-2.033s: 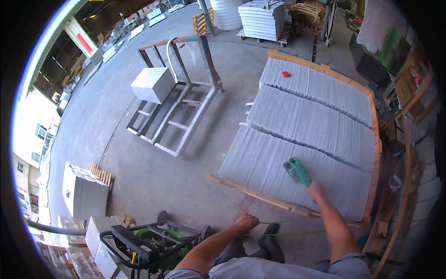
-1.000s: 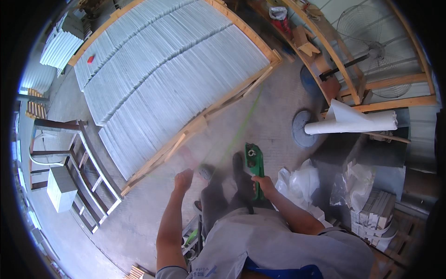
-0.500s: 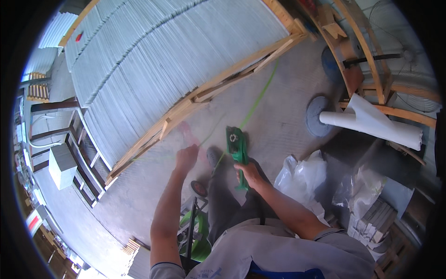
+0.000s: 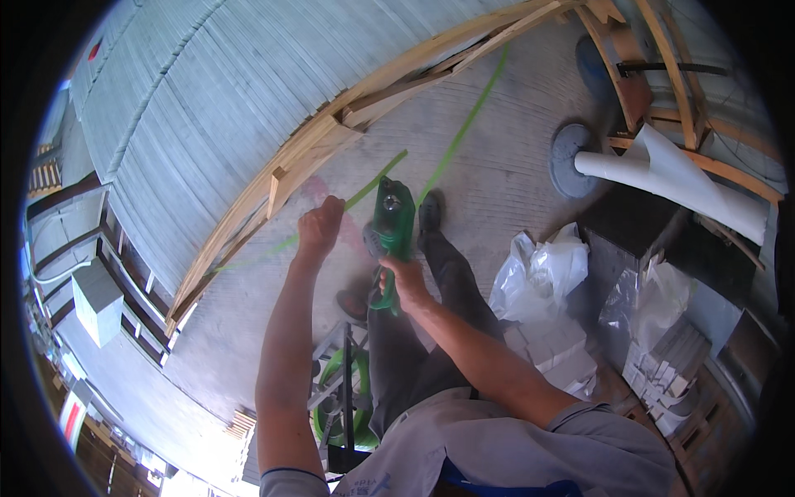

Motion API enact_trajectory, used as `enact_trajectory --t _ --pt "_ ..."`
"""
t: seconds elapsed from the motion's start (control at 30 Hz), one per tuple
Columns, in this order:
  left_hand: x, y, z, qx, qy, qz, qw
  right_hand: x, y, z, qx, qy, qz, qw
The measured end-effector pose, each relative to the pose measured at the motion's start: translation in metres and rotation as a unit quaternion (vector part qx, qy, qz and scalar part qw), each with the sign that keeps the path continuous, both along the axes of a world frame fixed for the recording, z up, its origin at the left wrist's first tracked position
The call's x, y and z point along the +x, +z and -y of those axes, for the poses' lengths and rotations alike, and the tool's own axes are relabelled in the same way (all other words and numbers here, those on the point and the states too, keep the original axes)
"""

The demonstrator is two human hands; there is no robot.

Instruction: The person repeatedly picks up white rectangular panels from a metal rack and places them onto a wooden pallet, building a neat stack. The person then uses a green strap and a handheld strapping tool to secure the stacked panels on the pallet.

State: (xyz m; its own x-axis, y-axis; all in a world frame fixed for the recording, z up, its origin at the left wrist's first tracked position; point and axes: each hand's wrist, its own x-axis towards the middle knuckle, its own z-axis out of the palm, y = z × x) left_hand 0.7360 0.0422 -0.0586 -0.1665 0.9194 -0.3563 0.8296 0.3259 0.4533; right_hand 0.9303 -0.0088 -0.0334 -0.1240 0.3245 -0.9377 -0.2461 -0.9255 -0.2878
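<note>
My right hand (image 4: pixel 403 282) is wrapped round the handle of a green handheld strapping tool (image 4: pixel 396 217), its head pointing away from me above the concrete floor. To its left, my left hand (image 4: pixel 320 227) is closed in a fist around a length of green plastic strap (image 4: pixel 377 180). One end of that strap sticks out past my fist toward the tool; more strap trails from the other side. A second run of green strap (image 4: pixel 468 123) lies along the floor, passing near my shoe toward the stack. What the tool's jaws hold cannot be made out.
Ahead and left stands a large stack of grey corrugated sheets (image 4: pixel 224 99) on a wooden base (image 4: pixel 339 116). A wheeled cart with a green strap coil (image 4: pixel 363 396) is beside my left leg. Clear plastic wrap (image 4: pixel 542 273), a round grey disc (image 4: pixel 571 161) and a white roll (image 4: pixel 687 186) lie right.
I have stepped forward, and my right foot now shows ahead. The tool has shifted left and forward, nearer my left fist. The strap by that fist shows more plainly.
</note>
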Motion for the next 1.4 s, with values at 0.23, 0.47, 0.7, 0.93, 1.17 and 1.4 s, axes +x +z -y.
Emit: enact_trajectory --t 0.23,0.47,0.7,0.93,1.17,1.4 --pt "-0.004 0.003 -0.005 -0.002 -0.020 0.033 0.999 -0.004 0.004 0.003 -0.036 -0.003 0.019 0.999" --pt "0.001 0.006 0.000 -0.011 0.013 -0.023 1.000 -0.010 0.002 0.006 -0.018 -0.001 0.012 1.000" --pt "0.001 0.009 0.002 -0.006 0.022 -0.018 1.000 -0.011 0.007 0.003 -0.021 0.007 0.011 1.000" --pt "0.002 0.007 0.002 -0.022 0.028 -0.022 0.999 -0.013 0.007 0.000 -0.025 0.007 0.017 1.000" --pt "-0.001 0.010 -0.009 -0.087 -0.021 -0.027 0.996 -0.011 0.001 -0.003 -0.021 0.012 0.024 0.999" --pt "0.007 0.011 0.006 -0.133 0.033 -0.033 0.990 -0.026 -0.003 0.002 0.006 0.018 0.027 0.999"
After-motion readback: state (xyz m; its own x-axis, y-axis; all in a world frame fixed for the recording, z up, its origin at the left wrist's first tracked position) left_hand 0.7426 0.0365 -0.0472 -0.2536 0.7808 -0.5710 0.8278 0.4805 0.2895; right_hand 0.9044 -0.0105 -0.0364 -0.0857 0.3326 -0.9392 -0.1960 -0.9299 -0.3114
